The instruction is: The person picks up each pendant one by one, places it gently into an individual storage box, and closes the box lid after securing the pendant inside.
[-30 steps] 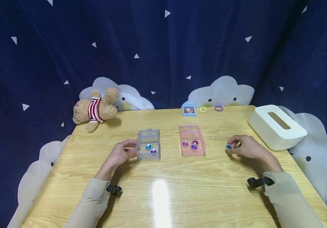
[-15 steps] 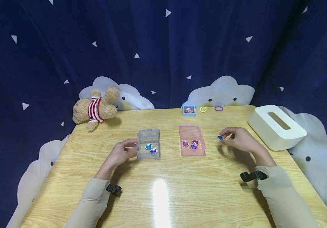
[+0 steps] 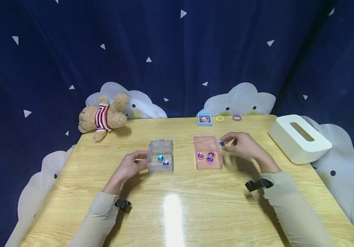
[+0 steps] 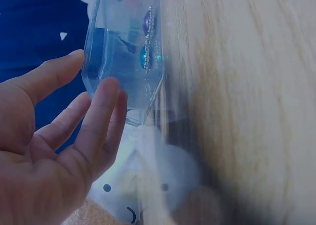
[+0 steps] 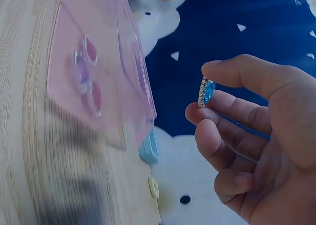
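My right hand [image 3: 241,144] pinches a blue gem with a beaded silver rim [image 5: 204,92] between thumb and fingertips. In the head view it is at the right edge of the open pink box [image 3: 208,165], raised over the table. Two pink gems [image 3: 200,155] and a purple gem [image 3: 210,159] lie inside that box. My left hand [image 3: 131,165] touches the left side of the open clear bluish box [image 3: 158,168] with its fingertips, the fingers loosely extended [image 4: 101,106]. A blue gem [image 3: 160,158] and a violet gem [image 3: 166,164] lie in it.
At the back stand a small blue frame [image 3: 205,120], a yellow ring [image 3: 220,118] and a purple ring [image 3: 236,117]. A white tissue box [image 3: 300,139] is at the right edge of the wooden table [image 3: 214,212]. The teddy bear [image 3: 102,116] lies back left.
My right hand has carried the blue gem leftward and farther back, from near the tissue box to the pink box's right edge. The left hand stays at the clear box.
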The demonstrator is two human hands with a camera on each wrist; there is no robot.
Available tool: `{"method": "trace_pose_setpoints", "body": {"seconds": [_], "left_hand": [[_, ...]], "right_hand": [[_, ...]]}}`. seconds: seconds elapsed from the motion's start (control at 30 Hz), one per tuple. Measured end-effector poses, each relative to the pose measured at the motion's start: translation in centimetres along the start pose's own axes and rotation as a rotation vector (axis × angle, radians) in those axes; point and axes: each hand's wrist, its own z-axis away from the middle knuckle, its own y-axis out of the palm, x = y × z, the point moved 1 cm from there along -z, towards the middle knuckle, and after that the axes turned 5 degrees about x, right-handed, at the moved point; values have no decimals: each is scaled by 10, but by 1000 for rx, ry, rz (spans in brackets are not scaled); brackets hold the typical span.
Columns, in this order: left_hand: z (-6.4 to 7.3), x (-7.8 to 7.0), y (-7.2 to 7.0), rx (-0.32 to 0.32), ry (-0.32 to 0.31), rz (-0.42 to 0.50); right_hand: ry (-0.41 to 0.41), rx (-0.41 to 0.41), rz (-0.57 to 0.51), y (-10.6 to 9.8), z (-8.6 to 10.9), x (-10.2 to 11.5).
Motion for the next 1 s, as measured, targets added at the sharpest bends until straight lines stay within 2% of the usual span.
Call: {"method": "trace_pose_setpoints", "body": {"seconds": [0.23, 0.43, 0.7, 0.9, 1.0], "left_hand": [[-1, 1, -1, -11, 6, -30], [0, 0, 0, -9, 3, -39], [1, -2, -1, -6, 5, -30], [0, -1, 0, -11, 11, -9], [1, -1, 1, -16, 4, -16]], "right_hand": [[-58, 13, -12, 12, -15, 22], [-56, 68, -67, 29, -26, 41], [-171, 90, -45, 51, -42, 70], [-204, 93, 18, 71, -53, 84], [-219, 117, 11, 81, -57, 91]]}}
